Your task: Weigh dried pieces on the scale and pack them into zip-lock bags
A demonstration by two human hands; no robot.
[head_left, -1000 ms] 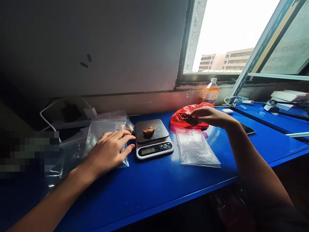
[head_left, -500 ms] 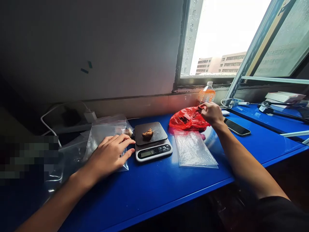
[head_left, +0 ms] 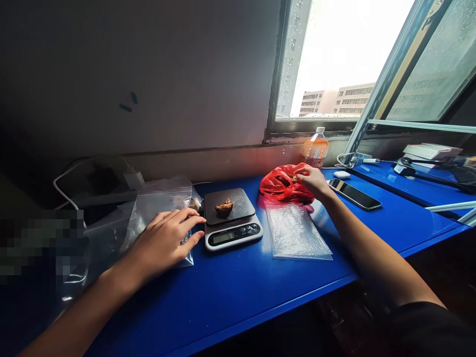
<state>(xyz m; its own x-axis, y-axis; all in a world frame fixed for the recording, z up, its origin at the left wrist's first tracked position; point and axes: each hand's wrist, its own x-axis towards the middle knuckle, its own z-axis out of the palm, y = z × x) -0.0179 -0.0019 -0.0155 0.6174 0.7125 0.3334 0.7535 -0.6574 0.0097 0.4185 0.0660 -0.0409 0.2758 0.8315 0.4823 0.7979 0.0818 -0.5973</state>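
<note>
A dark brown, rough-edged chunk (head_left: pixel 224 208) rests on the metal plate of a small digital scale (head_left: pixel 234 238). The display is lit, but I cannot read it surely. My left hand (head_left: pixel 169 238) is open at the scale's left side, fingertips close to its edge, above clear zip bags (head_left: pixel 159 202). Over the red plastic bag (head_left: pixel 273 186), my right hand (head_left: pixel 313 180) pinches a small brownish piece (head_left: pixel 295 178), mostly covered by the fingers. Dark contents show through the bag's mouth. Flat clear plastic bags (head_left: pixel 297 233) lie just in front of the red bag.
Behind the red bag stands an orange drink bottle (head_left: pixel 316 148). A phone (head_left: pixel 355 194) and a white case (head_left: pixel 341 174) lie to the right. Farther right are a metal frame post (head_left: pixel 375 94) and headphones (head_left: pixel 407 166). A white cable (head_left: pixel 67 178) runs at left.
My right hand has lowered toward the red bag, its fingers now by the bag's opening. My left hand stays beside the scale. The view has shifted slightly.
</note>
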